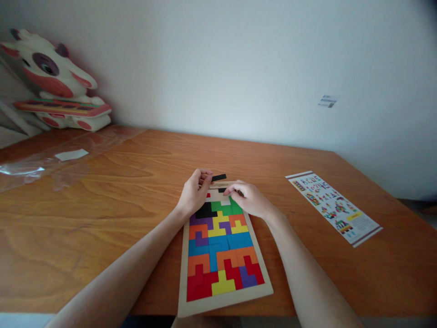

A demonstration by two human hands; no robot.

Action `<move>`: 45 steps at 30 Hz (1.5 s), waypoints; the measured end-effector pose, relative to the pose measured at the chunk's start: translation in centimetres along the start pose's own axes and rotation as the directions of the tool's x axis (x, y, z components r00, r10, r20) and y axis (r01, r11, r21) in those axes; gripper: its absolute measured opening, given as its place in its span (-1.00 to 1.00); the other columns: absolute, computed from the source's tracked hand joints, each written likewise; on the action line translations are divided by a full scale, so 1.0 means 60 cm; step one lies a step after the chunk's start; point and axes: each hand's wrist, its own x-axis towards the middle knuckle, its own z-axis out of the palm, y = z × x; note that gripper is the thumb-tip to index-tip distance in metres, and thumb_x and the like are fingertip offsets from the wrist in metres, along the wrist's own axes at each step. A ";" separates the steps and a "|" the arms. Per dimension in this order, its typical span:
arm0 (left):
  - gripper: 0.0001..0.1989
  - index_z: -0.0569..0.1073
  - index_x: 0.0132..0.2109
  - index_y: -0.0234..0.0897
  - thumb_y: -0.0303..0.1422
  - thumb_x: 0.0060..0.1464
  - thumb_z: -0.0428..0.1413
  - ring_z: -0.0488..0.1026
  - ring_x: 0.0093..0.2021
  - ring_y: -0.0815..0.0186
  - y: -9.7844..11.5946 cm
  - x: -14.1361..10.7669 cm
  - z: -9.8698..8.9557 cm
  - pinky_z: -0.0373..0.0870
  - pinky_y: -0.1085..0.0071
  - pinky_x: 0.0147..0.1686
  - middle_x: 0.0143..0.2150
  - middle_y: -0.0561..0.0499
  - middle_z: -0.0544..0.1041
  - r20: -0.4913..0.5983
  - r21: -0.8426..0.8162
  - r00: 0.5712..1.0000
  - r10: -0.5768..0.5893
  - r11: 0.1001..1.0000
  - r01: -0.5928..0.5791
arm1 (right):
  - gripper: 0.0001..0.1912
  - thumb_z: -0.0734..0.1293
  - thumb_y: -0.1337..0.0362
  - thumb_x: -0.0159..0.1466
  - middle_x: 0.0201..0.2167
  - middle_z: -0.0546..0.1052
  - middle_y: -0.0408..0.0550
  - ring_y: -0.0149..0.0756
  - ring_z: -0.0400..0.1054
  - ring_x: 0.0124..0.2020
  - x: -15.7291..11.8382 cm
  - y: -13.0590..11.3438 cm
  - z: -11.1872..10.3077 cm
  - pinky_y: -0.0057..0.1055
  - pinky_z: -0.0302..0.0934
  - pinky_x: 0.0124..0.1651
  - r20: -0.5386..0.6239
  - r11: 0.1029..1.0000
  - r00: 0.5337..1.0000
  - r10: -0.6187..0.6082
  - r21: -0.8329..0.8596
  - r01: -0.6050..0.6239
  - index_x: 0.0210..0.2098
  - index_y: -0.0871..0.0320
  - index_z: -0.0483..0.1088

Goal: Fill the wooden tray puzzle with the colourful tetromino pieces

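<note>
A wooden tray puzzle [269,287] lies on the table, mostly filled with red, yellow, purple, orange, blue, green and black block pieces. My left hand [195,193] is closed at the tray's far left corner, its thumb and fingers pinching a straight black puzzle piece [219,177] beyond the far rim. Over the far right part of the tray, my right hand [251,198] is closed with bent fingers, its fingertips at a small black puzzle piece [221,190]. Bare pale tray base shows below those fingers. My left hand partly hides a red piece [208,195].
A printed pattern sheet [334,207] lies to the right on the wooden table [143,173]. Clear plastic wrapping [61,164] is spread at the left. Behind it stands a cow-shaped toy keyboard [64,84] against the wall, which bears a small label [327,101].
</note>
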 end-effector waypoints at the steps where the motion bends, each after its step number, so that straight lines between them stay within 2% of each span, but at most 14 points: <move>1: -0.77 0.39 -0.09 -0.28 -0.23 0.21 0.00 0.47 -0.33 0.34 0.000 0.000 0.000 0.36 0.46 -0.38 -0.28 -0.03 0.52 0.004 0.015 1.000 0.002 1.000 -0.002 | -0.81 0.25 0.40 0.29 -0.22 0.52 -0.05 -0.31 0.39 -0.23 0.000 0.000 0.001 -0.33 0.22 -0.14 0.005 1.000 1.000 -0.013 0.004 0.013 -0.27 0.11 0.51; 3: -0.78 0.40 -0.10 -0.27 -0.24 0.21 0.00 0.47 -0.34 0.34 0.000 -0.001 0.001 0.37 0.46 -0.37 -0.28 -0.02 0.53 0.010 0.055 1.000 0.003 0.998 -0.004 | -0.90 0.34 0.32 0.25 -0.23 0.52 -0.05 -0.30 0.38 -0.21 0.000 0.003 0.003 -0.34 0.20 -0.12 0.007 1.000 1.000 -0.022 0.003 0.022 -0.25 0.10 0.51; 6: -0.79 0.42 -0.11 -0.24 -0.24 0.21 0.00 0.49 -0.33 0.32 0.004 -0.006 0.003 0.38 0.45 -0.36 -0.29 -0.01 0.55 0.042 0.121 0.999 0.025 0.992 -0.030 | -0.78 0.46 0.16 0.16 -0.26 0.48 -0.06 -0.31 0.36 -0.27 0.001 0.013 0.008 -0.37 0.18 -0.19 -0.006 1.000 1.000 0.014 -0.015 -0.014 -0.24 0.11 0.51; 10: -0.82 0.40 -0.10 -0.19 -0.25 0.22 0.00 0.54 -0.37 0.33 0.012 -0.014 0.005 0.38 0.47 -0.39 -0.29 0.03 0.56 0.117 0.200 0.993 0.037 0.978 -0.059 | -0.71 0.48 0.07 0.12 -0.32 0.43 -0.10 -0.34 0.32 -0.33 0.005 0.024 0.015 -0.40 0.14 -0.26 -0.031 0.998 0.998 0.057 -0.028 -0.058 -0.28 0.13 0.49; 13: -0.82 0.39 -0.09 -0.17 -0.25 0.24 -0.02 0.56 -0.40 0.34 0.015 -0.015 0.004 0.38 0.48 -0.41 -0.30 0.05 0.56 0.123 0.219 0.992 0.026 0.974 -0.052 | -0.72 0.46 0.05 0.14 -0.34 0.41 -0.11 -0.34 0.30 -0.34 0.007 0.023 0.018 -0.40 0.13 -0.27 -0.049 0.997 0.997 0.062 -0.042 -0.064 -0.32 0.13 0.48; 20: -0.84 0.37 -0.11 -0.18 -0.26 0.24 -0.03 0.56 -0.44 0.37 0.015 -0.013 0.003 0.37 0.50 -0.44 -0.27 0.06 0.54 0.102 0.198 0.994 0.032 0.979 -0.051 | -0.75 0.35 0.08 0.27 -0.35 0.44 -0.07 -0.31 0.33 -0.32 0.008 0.009 0.025 -0.36 0.14 -0.23 -0.131 0.991 0.989 0.062 -0.107 -0.077 -0.38 0.14 0.46; 27: -0.85 0.38 -0.12 -0.19 -0.27 0.24 -0.02 0.55 -0.44 0.36 0.013 -0.013 0.004 0.38 0.50 -0.44 -0.29 0.05 0.53 0.104 0.169 0.994 0.026 0.985 -0.044 | -0.73 0.44 0.05 0.15 -0.34 0.43 -0.09 -0.32 0.33 -0.35 0.006 0.011 0.028 -0.39 0.15 -0.29 -0.136 0.990 0.989 0.062 -0.114 -0.078 -0.36 0.13 0.46; 31: -0.85 0.38 -0.13 -0.19 -0.28 0.23 -0.01 0.54 -0.46 0.38 0.012 -0.013 0.005 0.38 0.50 -0.44 -0.28 0.06 0.54 0.098 0.162 0.995 0.022 0.986 -0.037 | -0.76 0.42 0.10 0.16 -0.37 0.42 -0.10 -0.33 0.32 -0.36 0.008 0.006 0.036 -0.39 0.14 -0.30 -0.196 0.980 0.978 0.077 -0.163 -0.110 -0.42 0.14 0.41; 35: -0.86 0.39 -0.13 -0.20 -0.28 0.22 0.00 0.53 -0.46 0.39 0.013 -0.013 0.005 0.38 0.51 -0.44 -0.28 0.06 0.54 0.091 0.162 0.996 0.023 0.986 -0.038 | -0.82 0.41 0.20 0.15 -0.39 0.42 -0.11 -0.33 0.32 -0.37 0.007 0.003 0.038 -0.39 0.15 -0.30 -0.193 0.978 0.978 0.074 -0.177 -0.109 -0.46 0.13 0.36; 39: -0.85 0.40 -0.13 -0.20 -0.28 0.22 0.00 0.53 -0.46 0.39 0.011 -0.013 0.005 0.38 0.51 -0.43 -0.28 0.05 0.54 0.088 0.150 0.996 0.027 0.988 -0.040 | -0.88 0.40 0.27 0.14 -0.34 0.45 -0.09 -0.30 0.34 -0.31 0.006 0.008 0.036 -0.36 0.18 -0.25 -0.203 0.984 0.976 0.082 -0.138 -0.111 -0.40 0.13 0.36; 45: -0.83 0.40 -0.13 -0.22 -0.28 0.22 0.00 0.52 -0.47 0.38 0.011 -0.012 0.004 0.38 0.49 -0.43 -0.28 0.03 0.54 0.083 0.137 0.996 0.016 0.990 -0.027 | -0.88 0.39 0.24 0.17 -0.26 0.48 -0.03 -0.27 0.36 -0.27 0.006 0.017 0.035 -0.31 0.21 -0.19 -0.216 0.989 0.972 0.087 -0.096 -0.110 -0.32 0.12 0.40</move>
